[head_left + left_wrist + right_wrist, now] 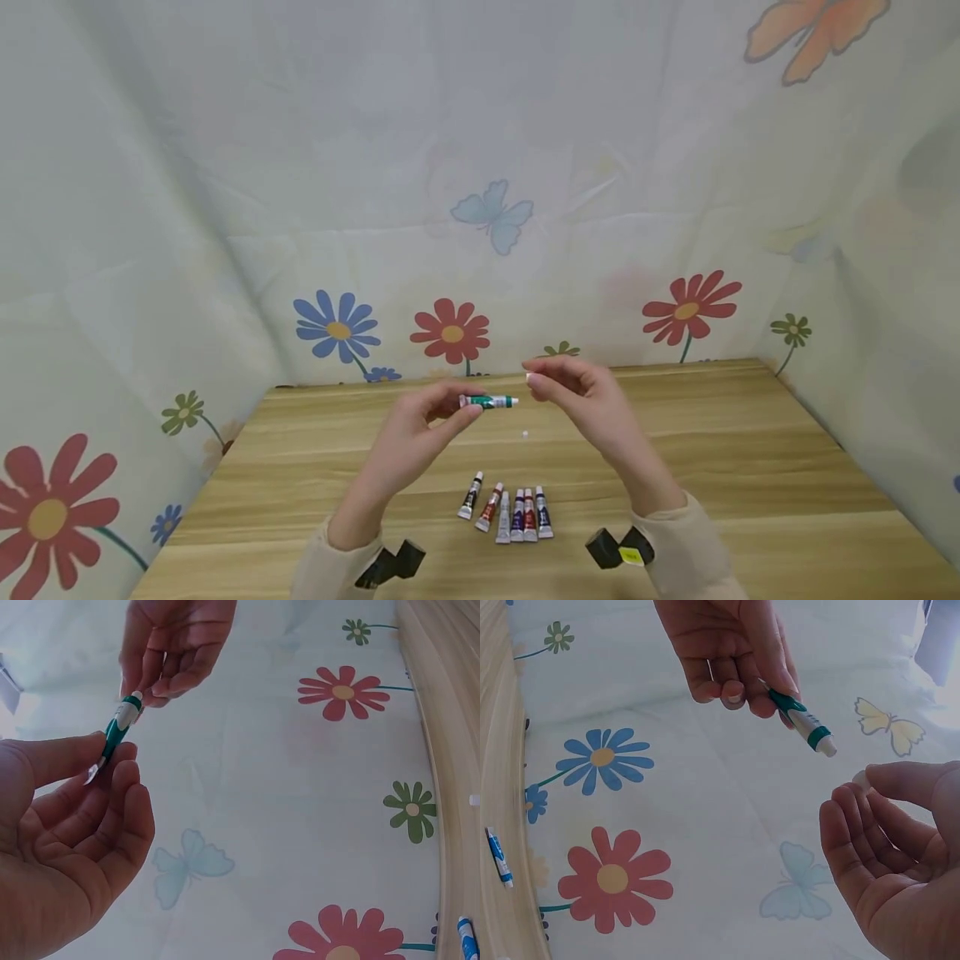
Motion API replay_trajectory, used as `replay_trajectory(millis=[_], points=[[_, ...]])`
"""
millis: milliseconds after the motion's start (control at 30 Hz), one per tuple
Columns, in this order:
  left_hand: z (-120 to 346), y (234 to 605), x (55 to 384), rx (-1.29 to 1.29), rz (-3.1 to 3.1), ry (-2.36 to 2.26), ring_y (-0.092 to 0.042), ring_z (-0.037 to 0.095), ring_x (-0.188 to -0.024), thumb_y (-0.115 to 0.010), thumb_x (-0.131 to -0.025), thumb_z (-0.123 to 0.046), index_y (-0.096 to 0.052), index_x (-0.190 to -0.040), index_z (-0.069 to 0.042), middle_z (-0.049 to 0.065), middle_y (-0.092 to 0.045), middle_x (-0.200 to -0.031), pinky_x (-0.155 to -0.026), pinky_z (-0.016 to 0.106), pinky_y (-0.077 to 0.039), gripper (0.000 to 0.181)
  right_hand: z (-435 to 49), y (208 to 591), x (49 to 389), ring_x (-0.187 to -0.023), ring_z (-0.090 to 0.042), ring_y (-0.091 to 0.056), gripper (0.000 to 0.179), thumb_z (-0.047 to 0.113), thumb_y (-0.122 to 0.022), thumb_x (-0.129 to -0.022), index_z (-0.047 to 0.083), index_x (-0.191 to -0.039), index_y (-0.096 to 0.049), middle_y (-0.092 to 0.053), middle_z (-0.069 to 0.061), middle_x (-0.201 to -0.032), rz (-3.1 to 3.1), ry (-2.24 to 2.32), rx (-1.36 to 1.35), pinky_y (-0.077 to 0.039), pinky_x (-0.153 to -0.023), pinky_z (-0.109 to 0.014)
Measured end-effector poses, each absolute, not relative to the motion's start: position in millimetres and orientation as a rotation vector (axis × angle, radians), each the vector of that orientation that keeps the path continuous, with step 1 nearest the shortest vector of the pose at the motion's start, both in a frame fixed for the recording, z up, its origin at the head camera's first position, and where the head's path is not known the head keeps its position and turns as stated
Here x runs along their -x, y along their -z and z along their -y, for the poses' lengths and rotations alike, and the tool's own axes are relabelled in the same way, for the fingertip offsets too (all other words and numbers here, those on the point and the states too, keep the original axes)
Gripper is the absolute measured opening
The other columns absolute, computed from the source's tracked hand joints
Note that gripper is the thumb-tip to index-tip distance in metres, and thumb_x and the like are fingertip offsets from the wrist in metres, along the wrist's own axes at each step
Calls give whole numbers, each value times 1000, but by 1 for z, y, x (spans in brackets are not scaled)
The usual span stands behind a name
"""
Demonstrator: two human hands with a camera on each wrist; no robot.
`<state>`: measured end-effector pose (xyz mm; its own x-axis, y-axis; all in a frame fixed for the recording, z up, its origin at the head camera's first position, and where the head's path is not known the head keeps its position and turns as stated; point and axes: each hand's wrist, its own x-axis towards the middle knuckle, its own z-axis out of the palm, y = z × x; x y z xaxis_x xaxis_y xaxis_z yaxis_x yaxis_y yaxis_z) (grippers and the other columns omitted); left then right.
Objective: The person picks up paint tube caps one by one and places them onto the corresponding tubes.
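Note:
My left hand [414,429] pinches a small green-and-white paint tube [495,402] near its crimped end, thumb against fingers. The tube lies nearly level in the head view, its white nozzle [828,747] bare and facing my right hand [592,404]. Between thumb and forefinger the right hand pinches a small white cap [862,781], held a short gap away from the nozzle in the right wrist view. Both hands are raised over the table. Below and between them, another small white cap [525,433] lies on the wood.
Nearer the front of the wooden table [750,483] lies a row of several paint tubes, among them a black tube [470,495], a purple tube [517,515] and a red tube [529,515]. A blue-and-white tube [499,856] shows in the right wrist view. Flower-printed cloth [360,250] surrounds the table.

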<state>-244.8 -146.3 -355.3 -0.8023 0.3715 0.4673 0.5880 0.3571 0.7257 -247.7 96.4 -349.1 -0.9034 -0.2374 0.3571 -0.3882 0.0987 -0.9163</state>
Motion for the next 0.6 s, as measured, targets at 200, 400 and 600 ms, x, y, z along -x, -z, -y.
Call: replay_trajectory(millis=[200,400,600], points=[[142,356,244,869,2380,1403,-56,13,-72,-61,-90,-34,-65,-111,-23,-7,-62,-81,-61,28,-47,24,-89,348,246,-90,-24,-61,27,35,-60,-90,18,-109,-66,-62,-7,-98,2285,-1884,-676,-48,-83,-37],[141,355,242,842,2386,1413,-57,12,-73,-61,-89,-36,-65,-111,-25,-9,-63,-82,-62,29,-48,24,-85,348,245,-91,-23,-60,25,36,-59,-91,20,-110,-65,-63,-3,-100,2299,-1887,-748,-48,-81,-39],[143,355,242,811,2402,1423,-56,13,-72,-61,-89,-36,-65,-110,-25,-4,-62,-82,-61,28,-47,24,-83,348,245,-91,-25,-60,22,28,-58,-93,16,-109,-65,-62,-4,-101,2320,-1900,-765,-48,-82,-39]])
